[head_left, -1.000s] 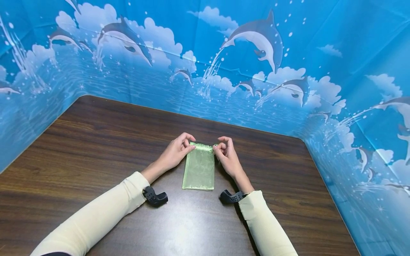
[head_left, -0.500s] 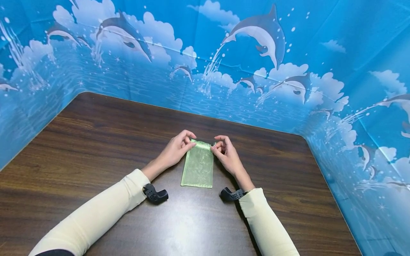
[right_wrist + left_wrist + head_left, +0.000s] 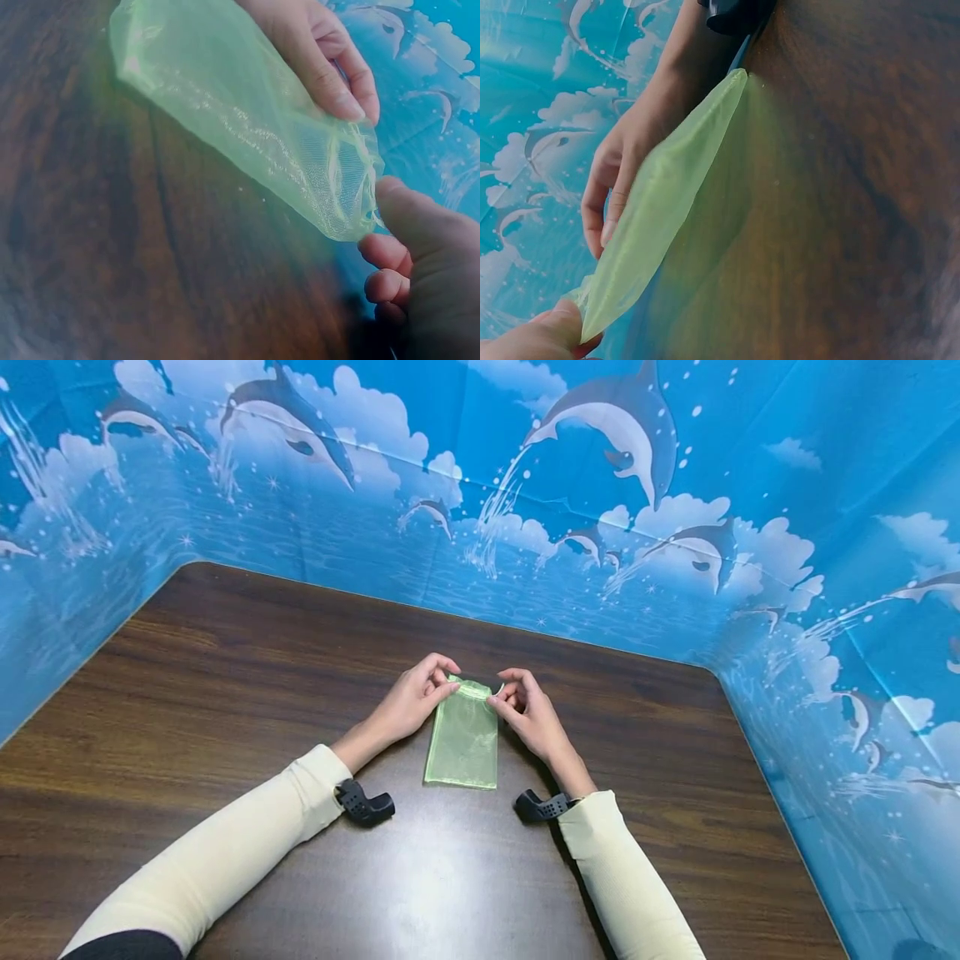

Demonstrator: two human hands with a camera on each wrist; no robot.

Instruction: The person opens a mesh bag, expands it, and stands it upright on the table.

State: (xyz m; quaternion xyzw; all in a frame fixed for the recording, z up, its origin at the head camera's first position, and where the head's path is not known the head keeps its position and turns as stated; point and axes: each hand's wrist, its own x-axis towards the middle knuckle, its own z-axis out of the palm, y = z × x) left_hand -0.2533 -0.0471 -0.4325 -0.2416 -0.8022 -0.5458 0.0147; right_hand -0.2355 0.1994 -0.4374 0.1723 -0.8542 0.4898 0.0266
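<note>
A sheer light-green organza drawstring bag [image 3: 462, 743] lies between the two hands, its gathered mouth away from the person. My left hand [image 3: 414, 697] pinches the mouth's left corner between thumb and fingers. At the opposite corner, my right hand [image 3: 534, 718] pinches the edge by the drawstring. In the right wrist view, the right thumb [image 3: 409, 206] is against the white-green cord [image 3: 369, 169] and the other fingers curl beneath. The left wrist view has the bag [image 3: 667, 195] slanting, its mouth raised and its bottom end down at the tabletop.
A dark wood-grain table [image 3: 262, 635] spreads beneath both arms. Blue cloth printed with dolphins [image 3: 375, 543] hangs along its back and sides. Each wrist carries a black camera mount, the left mount [image 3: 365, 803] and the right mount [image 3: 542, 807], near the bag's lower end.
The whole head view has shifted, with table and hands appearing slightly higher. The right fingertips have edged a little inward along the bag's mouth. Both hands keep their hold.
</note>
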